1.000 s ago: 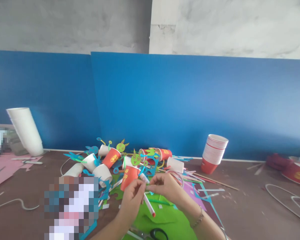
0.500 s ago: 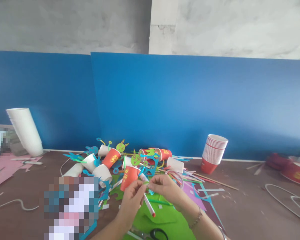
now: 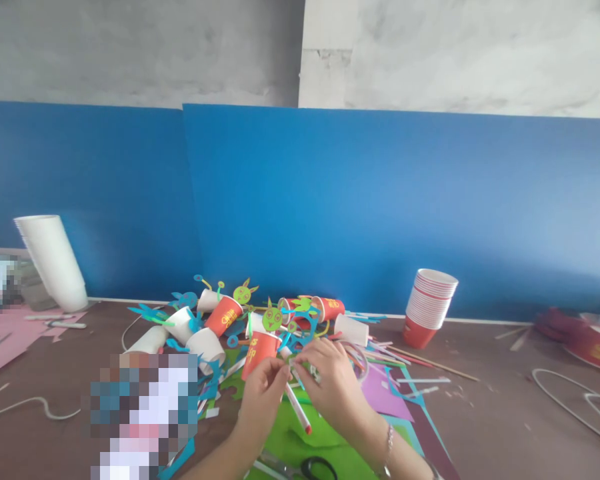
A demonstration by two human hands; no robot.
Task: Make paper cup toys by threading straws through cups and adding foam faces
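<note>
My left hand and my right hand meet above the middle of the craft pile, thumbs and fingers pinched together. Something small sits between the fingertips, too hidden to name. Just below them lies a white marker with a red end, on green paper. Beside my left fingers stands a red paper cup with a green paper rabbit face over its rim. Black-handled scissors rest on the green paper at the bottom edge.
Several decorated cups lie behind my hands, among them a white cup. A stack of red-and-white cups stands right, a leaning white cup stack left. Thin sticks and a cable lie rightward. A blue partition closes the back.
My right hand has turned, its back now more towards me, with its fingers bent over the fingertips of my left. The small green bit seen between them earlier is mostly covered. My left hand barely moved.
</note>
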